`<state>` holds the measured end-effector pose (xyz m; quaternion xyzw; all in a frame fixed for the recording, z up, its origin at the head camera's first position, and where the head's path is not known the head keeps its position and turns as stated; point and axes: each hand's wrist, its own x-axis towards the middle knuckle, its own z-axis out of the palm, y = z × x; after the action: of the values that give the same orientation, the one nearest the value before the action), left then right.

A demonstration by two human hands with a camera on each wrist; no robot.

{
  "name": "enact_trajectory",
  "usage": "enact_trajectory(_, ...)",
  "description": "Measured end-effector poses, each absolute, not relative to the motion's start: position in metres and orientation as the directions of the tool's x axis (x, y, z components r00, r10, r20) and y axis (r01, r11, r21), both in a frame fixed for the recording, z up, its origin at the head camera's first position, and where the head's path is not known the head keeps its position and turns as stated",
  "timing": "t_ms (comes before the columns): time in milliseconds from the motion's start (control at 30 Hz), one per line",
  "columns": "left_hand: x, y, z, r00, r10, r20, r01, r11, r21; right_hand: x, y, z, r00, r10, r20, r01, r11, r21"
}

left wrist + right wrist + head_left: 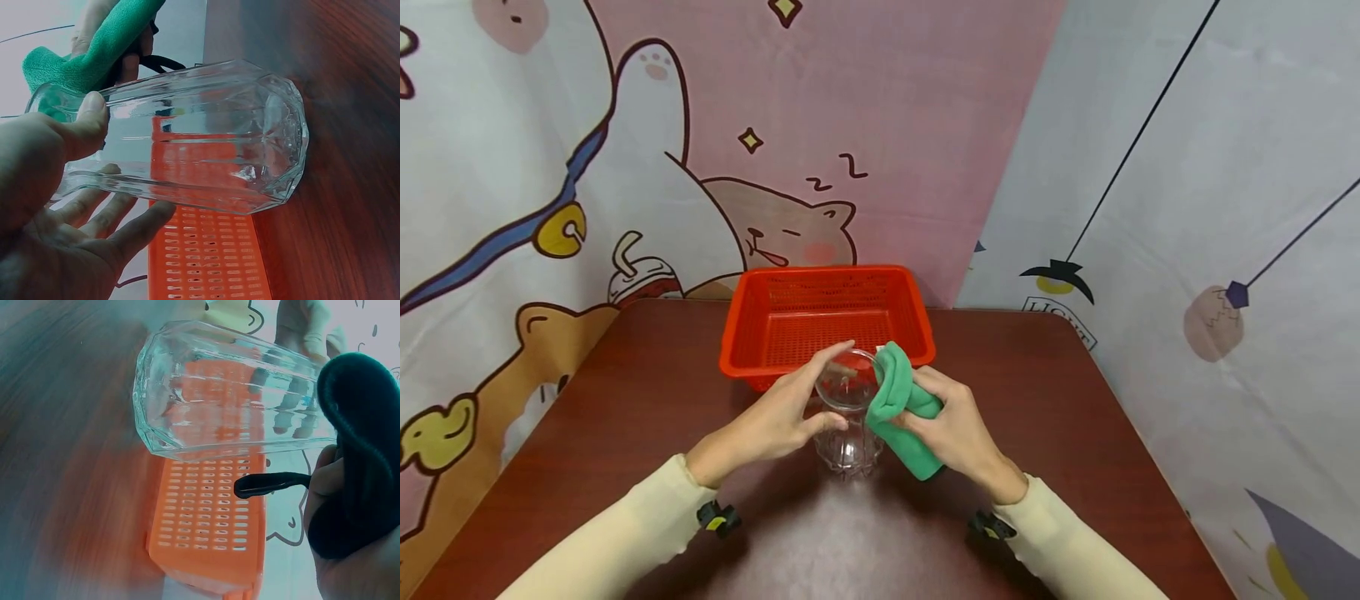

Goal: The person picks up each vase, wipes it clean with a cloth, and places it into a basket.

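A clear glass vase [850, 450] with faceted sides stands roughly upright between the hands, its round mouth toward the head camera. My left hand [771, 425] holds it near the neck, the thumb [94, 119] on one side and the fingers on the other. In my right hand [958, 429] is a folded green cloth [917, 450], gripped between thumb and fingers. The cloth touches or nearly touches the vase's rim on the right; its exact contact is hidden. A narrow dark loop [269, 484] sticks out by the right fingers.
Behind the vase, a red plastic basket [831, 367] with slotted walls sits on the dark reddish-brown table [1022, 400]. Cartoon-printed cloth [925, 150] hangs at the table's back and sides. Both wrists carry small black devices [718, 518].
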<state>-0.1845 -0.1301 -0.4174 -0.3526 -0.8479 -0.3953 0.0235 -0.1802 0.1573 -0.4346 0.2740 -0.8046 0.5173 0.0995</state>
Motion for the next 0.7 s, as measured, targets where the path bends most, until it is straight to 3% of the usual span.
enact_trajectory(700, -0.1835, -0.1289, -0.4156, -0.744, 0.578, 0.334, 0.621, 0.416, 0.664, -0.1831, 0.1528, -0.4384, -0.849, -0.331, 0.413, -0.507, 0.285, -0.814)
